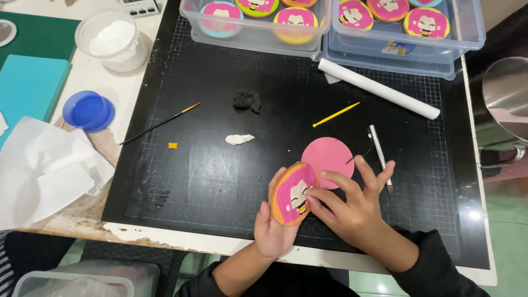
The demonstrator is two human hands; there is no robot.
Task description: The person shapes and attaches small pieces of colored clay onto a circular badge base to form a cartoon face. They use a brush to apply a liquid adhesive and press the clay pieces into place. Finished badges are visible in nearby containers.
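My left hand (270, 224) holds a round decorated cookie (293, 192) tilted up above the black cutting mat (220, 181); the cookie shows a pink-haired face on an orange base. My right hand (352, 206) presses its fingertips on the cookie's right side, near the face. Just behind the cookie a flat pink fondant disc (329, 154) lies on the mat. A thin metal tool (379, 155) lies beside my right fingers.
On the mat lie a yellow stick tool (335, 114), a white roller (378, 88), a paintbrush (159, 124), black fondant (247, 100) and white fondant (239, 139). Clear boxes (258, 34) of finished cookies stand at the back. A powder tub (113, 40), blue lid (88, 110) and paper (44, 170) are at left.
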